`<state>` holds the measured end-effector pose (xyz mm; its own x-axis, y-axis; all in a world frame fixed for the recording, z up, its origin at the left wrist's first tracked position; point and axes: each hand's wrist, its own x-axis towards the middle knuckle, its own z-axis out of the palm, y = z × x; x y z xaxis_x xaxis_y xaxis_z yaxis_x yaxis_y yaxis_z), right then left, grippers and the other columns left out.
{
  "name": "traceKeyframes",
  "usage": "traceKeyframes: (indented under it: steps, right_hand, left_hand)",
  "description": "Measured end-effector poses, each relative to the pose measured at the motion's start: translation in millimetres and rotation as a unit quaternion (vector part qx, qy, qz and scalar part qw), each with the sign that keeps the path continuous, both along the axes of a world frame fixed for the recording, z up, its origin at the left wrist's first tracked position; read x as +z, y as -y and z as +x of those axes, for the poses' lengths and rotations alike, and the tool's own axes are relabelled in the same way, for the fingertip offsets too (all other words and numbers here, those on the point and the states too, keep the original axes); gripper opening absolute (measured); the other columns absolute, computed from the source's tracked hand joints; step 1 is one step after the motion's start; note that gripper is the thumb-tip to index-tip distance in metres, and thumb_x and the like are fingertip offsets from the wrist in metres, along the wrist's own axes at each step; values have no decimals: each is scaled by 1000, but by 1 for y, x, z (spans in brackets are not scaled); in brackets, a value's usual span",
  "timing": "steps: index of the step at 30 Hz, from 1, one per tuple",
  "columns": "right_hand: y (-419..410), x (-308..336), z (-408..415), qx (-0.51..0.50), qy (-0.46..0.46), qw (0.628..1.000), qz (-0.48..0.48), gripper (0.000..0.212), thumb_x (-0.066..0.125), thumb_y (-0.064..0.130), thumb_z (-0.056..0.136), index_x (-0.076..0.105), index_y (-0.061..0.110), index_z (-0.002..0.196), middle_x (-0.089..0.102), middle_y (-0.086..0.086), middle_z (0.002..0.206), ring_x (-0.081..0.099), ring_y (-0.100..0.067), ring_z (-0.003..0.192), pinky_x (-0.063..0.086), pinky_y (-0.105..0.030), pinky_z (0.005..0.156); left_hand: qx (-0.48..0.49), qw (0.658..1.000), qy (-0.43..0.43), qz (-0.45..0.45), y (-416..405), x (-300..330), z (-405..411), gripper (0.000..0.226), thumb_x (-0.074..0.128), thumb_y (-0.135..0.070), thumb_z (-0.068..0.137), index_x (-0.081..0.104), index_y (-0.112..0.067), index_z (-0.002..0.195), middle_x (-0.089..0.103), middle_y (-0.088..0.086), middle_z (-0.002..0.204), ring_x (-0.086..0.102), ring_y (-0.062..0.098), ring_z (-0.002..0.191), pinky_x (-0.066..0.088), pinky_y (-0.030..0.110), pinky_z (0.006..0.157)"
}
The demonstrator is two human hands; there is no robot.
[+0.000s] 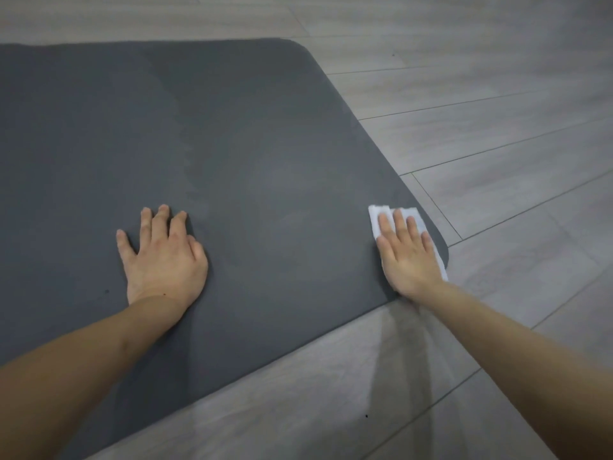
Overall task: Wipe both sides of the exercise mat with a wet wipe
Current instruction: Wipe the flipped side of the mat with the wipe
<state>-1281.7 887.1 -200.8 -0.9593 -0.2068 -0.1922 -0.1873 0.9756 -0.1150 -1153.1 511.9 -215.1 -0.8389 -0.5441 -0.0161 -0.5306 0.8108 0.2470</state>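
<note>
Flat on the grey floor (464, 134) lies the dark mat (232, 144). Right hand (409, 257) presses the white wipe (378, 220) near its corner, fingers straight; left hand (164, 257) rests open on it, holding nothing.

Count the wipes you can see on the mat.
1. A single white wipe lies near the mat's near right corner, pressed flat under the right hand. The left hand rests bare on the mat. Any wipe beyond the frame stays unseen.
</note>
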Motion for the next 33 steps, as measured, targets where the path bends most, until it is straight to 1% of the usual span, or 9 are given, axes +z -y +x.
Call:
traceKeyframes:
  steps: [4, 9, 12, 16, 21, 24, 28, 31, 33]
  right_hand:
    - [3, 5, -63, -44, 13, 999, 0, 60, 2, 47, 103, -4, 36, 162, -9, 5, 171, -10, -23, 157, -1, -52, 126]
    - [31, 2, 3, -47, 26, 998, 16, 59, 5, 49, 106, -9, 37, 161, -14, 3, 171, -12, -26, 157, -5, -51, 126]
    - [89, 3, 77, 82, 24, 996, -1, 66, -9, 54, 97, -14, 36, 160, -19, 4, 170, -19, -27, 156, -10, -50, 125]
    - [115, 4, 116, 236, 57, 969, -46, 55, -2, 52, 105, -13, 47, 158, -22, 16, 167, -29, -11, 152, -19, -39, 123]
    - [26, 6, 31, 9, 35, 999, 4, 56, 5, 47, 106, -7, 44, 160, -13, 8, 171, -16, -20, 157, -6, -48, 126]
    - [27, 7, 24, -43, 51, 998, 22, 56, 3, 48, 105, -9, 43, 160, -15, 5, 171, -16, -25, 156, -7, -50, 126]
    - [122, 0, 88, 136, 43, 990, 0, 70, -10, 55, 91, -10, 41, 160, -15, 5, 171, -17, -27, 156, -10, -50, 125]
    - [189, -3, 146, 300, 33, 953, -29, 60, 0, 50, 101, -5, 44, 160, -12, 8, 171, -18, -23, 156, -14, -47, 124]
    - [190, -4, 150, 330, 28, 943, -28, 56, 4, 48, 105, -3, 45, 160, -10, 10, 171, -17, -19, 156, -14, -44, 124]
  left_hand:
    - [-4, 1000, -8, -10, 1, -2, 0, 55, 31, -31, 101, 37, -19, 155, 25, 6, 168, 10, 24, 158, 6, 61, 125]
    - [23, 998, -38, -39, -2, 0, 2, 45, 42, -30, 96, 52, -20, 139, 42, 14, 144, 32, 32, 140, 24, 60, 114]
    - [7, 999, -31, -30, -1, 3, 1, 46, 40, -32, 97, 50, -22, 141, 43, 11, 145, 33, 30, 142, 23, 59, 115]
    - [-36, 999, 2, -1, 11, 0, 6, 52, 32, -36, 104, 38, -25, 154, 34, 7, 161, 20, 26, 155, 16, 53, 122]
    - [-144, 989, 29, -16, 46, -1, 27, 55, 29, -40, 109, 27, -27, 163, 19, -2, 171, 12, 19, 158, 12, 44, 125]
    - [-146, 988, 41, -26, 45, -3, 29, 57, 22, -41, 109, 19, -29, 164, 10, -7, 172, 3, 14, 159, 1, 48, 126]
    - [-115, 991, 56, -42, 38, -4, 31, 57, 14, -46, 107, 13, -37, 163, 3, -8, 173, -8, 19, 159, -14, 63, 120]
    - [-106, 992, 69, -23, 43, -2, 31, 56, 12, -48, 106, 7, -43, 162, -4, -8, 173, -13, 22, 158, -11, 68, 119]
    - [-112, 991, 70, -18, 44, -3, 31, 57, 9, -48, 106, 5, -43, 162, -6, -9, 173, -14, 21, 158, -8, 68, 121]
